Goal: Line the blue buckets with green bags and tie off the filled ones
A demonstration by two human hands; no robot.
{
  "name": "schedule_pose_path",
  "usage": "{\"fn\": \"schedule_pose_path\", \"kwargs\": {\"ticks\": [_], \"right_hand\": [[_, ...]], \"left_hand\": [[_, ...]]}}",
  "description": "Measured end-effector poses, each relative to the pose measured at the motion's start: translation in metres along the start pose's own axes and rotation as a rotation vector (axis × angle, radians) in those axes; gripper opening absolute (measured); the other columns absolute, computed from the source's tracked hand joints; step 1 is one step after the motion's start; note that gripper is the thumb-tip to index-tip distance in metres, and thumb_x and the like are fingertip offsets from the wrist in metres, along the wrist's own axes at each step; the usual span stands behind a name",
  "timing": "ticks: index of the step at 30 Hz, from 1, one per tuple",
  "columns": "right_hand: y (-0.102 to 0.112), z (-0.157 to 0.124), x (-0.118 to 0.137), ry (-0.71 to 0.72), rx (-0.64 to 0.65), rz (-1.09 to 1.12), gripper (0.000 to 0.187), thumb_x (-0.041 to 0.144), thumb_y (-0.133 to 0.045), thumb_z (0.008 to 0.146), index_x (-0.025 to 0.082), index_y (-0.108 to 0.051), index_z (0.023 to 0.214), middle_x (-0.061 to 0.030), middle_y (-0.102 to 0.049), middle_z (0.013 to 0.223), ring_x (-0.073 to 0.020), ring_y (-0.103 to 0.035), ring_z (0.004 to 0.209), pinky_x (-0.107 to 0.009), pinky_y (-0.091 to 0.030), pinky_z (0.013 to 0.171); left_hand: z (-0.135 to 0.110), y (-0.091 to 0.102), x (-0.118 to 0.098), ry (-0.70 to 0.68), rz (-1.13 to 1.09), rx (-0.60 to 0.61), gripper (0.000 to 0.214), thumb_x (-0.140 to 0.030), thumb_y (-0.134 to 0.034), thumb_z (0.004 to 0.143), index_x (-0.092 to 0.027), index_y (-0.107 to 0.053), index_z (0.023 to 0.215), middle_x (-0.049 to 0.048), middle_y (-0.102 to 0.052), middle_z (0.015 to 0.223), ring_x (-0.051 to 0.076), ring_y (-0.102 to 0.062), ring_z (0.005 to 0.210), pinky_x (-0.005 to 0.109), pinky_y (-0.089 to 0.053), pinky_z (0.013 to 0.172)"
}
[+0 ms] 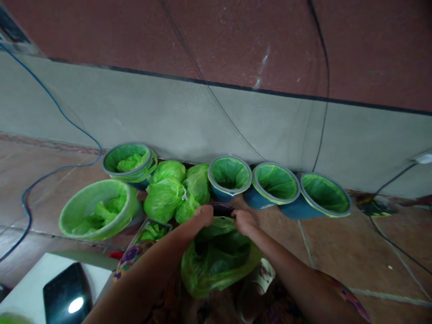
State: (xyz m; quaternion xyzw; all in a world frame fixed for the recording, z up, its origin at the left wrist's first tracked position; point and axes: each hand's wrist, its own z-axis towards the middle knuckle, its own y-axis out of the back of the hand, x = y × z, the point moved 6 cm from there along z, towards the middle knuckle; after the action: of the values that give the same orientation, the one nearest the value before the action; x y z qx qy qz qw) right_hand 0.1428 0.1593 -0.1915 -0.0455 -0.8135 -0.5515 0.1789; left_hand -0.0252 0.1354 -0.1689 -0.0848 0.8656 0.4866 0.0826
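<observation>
A green plastic bag hangs open between my forearms, low in the middle of the view. My left hand is closed at the bag's far edge, on the left side of a dark rim. On the right side of that rim, my right hand grips the same edge. The rim looks like part of a dark bin, mostly hidden by the bag. Exactly how the fingers meet bag and rim is not clear. Just beyond my left hand lie several stuffed, tied green bags.
Three blue bins with green liners, a left one, a middle one and a right one, stand along the wall. Leftward are another lined bin and a pale lined tub. A phone lies on a white surface. A blue cable crosses the floor.
</observation>
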Motion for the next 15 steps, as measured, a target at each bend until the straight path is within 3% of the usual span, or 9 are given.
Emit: {"fn": "schedule_pose_path", "kwargs": {"ticks": [4, 7, 11, 15], "right_hand": [[0.018, 0.013, 0.015, 0.036, -0.066, 0.019, 0.026, 0.021, -0.054, 0.083, 0.022, -0.069, 0.104, -0.0053, -0.071, 0.102, -0.0184, -0.064, 0.097, -0.026, -0.044, 0.084], [0.021, 0.026, 0.023, 0.011, -0.117, 0.044, 0.026, 0.021, -0.051, 0.085, 0.021, -0.069, 0.104, -0.0059, -0.072, 0.103, -0.018, -0.064, 0.096, -0.025, -0.043, 0.085], [0.016, 0.04, 0.025, -0.045, -0.167, 0.054, 0.027, 0.022, -0.05, 0.086, 0.021, -0.069, 0.104, -0.0064, -0.072, 0.101, -0.0188, -0.064, 0.096, -0.026, -0.042, 0.085], [0.004, 0.049, 0.013, -0.113, -0.116, 0.048, 0.029, 0.025, -0.045, 0.089, 0.021, -0.07, 0.103, -0.0089, -0.072, 0.101, -0.0201, -0.064, 0.095, -0.027, -0.043, 0.083]], "left_hand": [[0.003, 0.022, 0.02, 0.079, -0.037, -0.107, 0.027, -0.013, -0.045, 0.086, -0.012, -0.068, 0.101, 0.0129, -0.069, 0.106, 0.023, -0.063, 0.102, 0.031, -0.048, 0.088], [0.006, 0.029, 0.034, 0.146, -0.134, -0.2, 0.03, -0.011, -0.04, 0.088, -0.01, -0.067, 0.101, 0.013, -0.069, 0.104, 0.021, -0.063, 0.099, 0.03, -0.047, 0.086], [0.013, 0.02, 0.045, 0.222, -0.215, -0.242, 0.031, -0.013, -0.04, 0.088, -0.011, -0.067, 0.101, 0.0145, -0.068, 0.104, 0.022, -0.063, 0.098, 0.029, -0.047, 0.084], [0.021, 0.007, 0.054, 0.292, -0.249, -0.218, 0.032, -0.015, -0.04, 0.086, -0.012, -0.069, 0.099, 0.0154, -0.069, 0.103, 0.023, -0.065, 0.097, 0.029, -0.049, 0.079]]}}
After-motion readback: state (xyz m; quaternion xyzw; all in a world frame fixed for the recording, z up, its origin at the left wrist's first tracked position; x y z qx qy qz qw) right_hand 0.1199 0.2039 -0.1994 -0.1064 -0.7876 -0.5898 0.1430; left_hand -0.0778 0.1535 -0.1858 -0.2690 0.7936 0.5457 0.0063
